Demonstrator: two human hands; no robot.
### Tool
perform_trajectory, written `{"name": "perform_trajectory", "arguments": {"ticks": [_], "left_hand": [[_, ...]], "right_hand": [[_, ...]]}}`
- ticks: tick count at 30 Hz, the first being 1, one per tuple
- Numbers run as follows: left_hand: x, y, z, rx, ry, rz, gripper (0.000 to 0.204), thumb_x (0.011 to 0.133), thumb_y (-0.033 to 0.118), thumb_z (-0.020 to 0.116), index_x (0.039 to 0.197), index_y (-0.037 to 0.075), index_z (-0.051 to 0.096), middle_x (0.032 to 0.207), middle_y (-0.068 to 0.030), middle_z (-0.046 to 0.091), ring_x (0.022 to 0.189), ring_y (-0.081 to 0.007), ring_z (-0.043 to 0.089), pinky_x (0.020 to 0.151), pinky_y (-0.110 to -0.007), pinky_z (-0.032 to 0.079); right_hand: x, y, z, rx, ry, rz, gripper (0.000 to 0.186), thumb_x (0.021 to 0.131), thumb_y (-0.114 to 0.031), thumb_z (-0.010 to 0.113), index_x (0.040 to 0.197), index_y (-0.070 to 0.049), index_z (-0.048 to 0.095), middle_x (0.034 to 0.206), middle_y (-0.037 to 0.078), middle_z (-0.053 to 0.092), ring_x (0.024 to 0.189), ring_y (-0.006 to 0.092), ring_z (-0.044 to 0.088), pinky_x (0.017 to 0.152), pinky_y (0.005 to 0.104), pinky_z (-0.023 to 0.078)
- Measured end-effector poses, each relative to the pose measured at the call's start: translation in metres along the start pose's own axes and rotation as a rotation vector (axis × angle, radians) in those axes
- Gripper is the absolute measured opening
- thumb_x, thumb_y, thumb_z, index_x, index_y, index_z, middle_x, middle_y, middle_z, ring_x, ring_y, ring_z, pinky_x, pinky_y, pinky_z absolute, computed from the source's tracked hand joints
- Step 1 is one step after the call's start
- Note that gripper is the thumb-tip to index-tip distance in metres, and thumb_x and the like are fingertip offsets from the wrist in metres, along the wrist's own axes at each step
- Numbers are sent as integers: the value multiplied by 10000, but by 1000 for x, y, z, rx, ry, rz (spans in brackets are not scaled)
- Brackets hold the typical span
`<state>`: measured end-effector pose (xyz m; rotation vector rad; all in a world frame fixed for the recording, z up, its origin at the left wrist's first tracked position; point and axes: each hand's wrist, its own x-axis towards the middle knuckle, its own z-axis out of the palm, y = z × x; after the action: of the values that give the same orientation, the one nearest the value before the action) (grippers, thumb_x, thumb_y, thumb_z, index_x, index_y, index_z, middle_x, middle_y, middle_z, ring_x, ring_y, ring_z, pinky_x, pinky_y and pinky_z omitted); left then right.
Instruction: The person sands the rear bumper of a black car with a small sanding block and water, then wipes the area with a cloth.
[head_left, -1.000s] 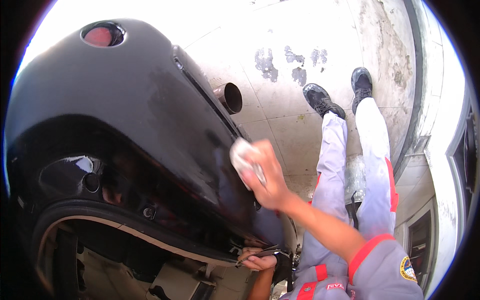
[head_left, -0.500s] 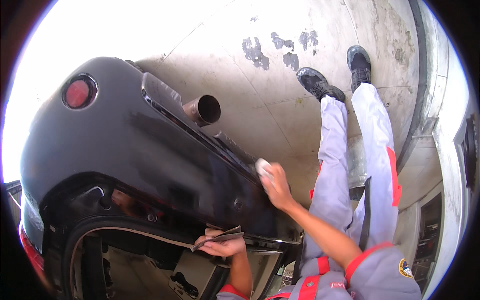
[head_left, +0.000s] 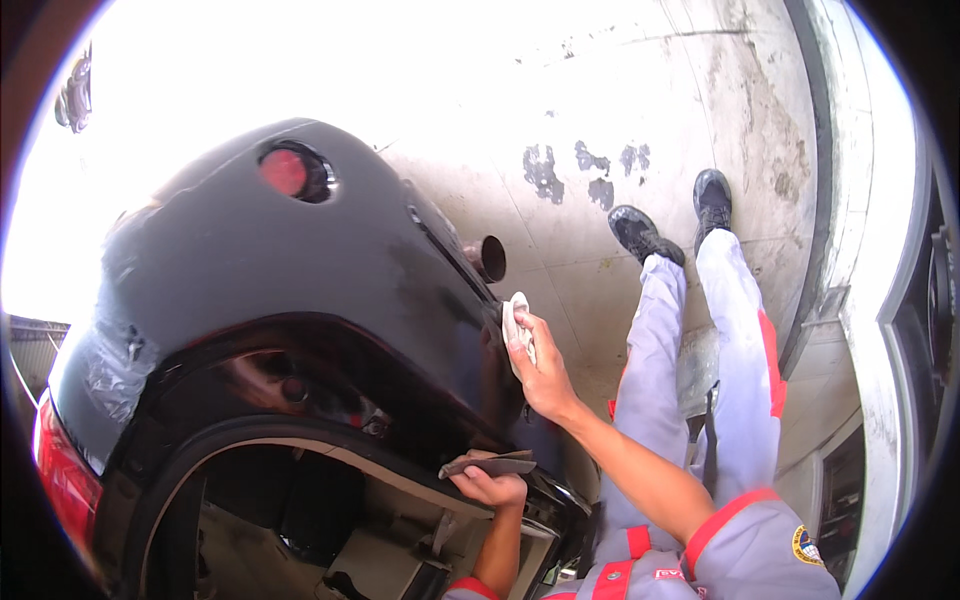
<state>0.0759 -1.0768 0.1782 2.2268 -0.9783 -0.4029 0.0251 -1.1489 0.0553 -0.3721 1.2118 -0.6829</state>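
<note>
A white cloth [head_left: 515, 325] is in my right hand [head_left: 541, 372], pressed against the lower edge of the black car bumper [head_left: 340, 260], short of the exhaust pipe [head_left: 488, 259]. My left hand [head_left: 494, 486] is closed around folded dark sheets that look like sandpaper [head_left: 505, 464]. That hand is by the bumper's upper edge, next to the open trunk. Much of the bumper is dull and matte, while its upper part is glossy. A round red light [head_left: 286, 173] is set into its far corner.
The open trunk [head_left: 375, 520] lies below the bumper, with a red tail light [head_left: 66, 470] at the left. Masking film [head_left: 118, 370] clings to the car's side. My shoes [head_left: 645, 235] stand on the pale, stained concrete floor [head_left: 560, 230], beside a wall at the right.
My view has shifted, so the car sits farther right. My right hand has moved the cloth along the bumper's lower edge, nearer the exhaust pipe. The left hand still grips the sandpaper.
</note>
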Motion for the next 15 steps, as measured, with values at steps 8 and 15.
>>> {"name": "perform_trajectory", "arguments": {"ticks": [8,15], "left_hand": [[158,55,60,-235,227,-70,470,1020,254,426,1344,-85,394,1296,-173,482,1142,-223,482,999,-338,364],[155,43,65,66,394,-146,509,1019,240,401,1371,-128,382,1409,-243,414,1246,-282,461,1060,-372,358]], "right_hand": [[162,-56,45,-195,73,-203,380,988,-208,471,1324,-31,465,1239,181,526,1125,302,566,963,372,425],[209,-133,59,-24,-212,-88,314,990,-154,483,1270,-20,533,936,44,589,695,115,546,656,298,477]]}}
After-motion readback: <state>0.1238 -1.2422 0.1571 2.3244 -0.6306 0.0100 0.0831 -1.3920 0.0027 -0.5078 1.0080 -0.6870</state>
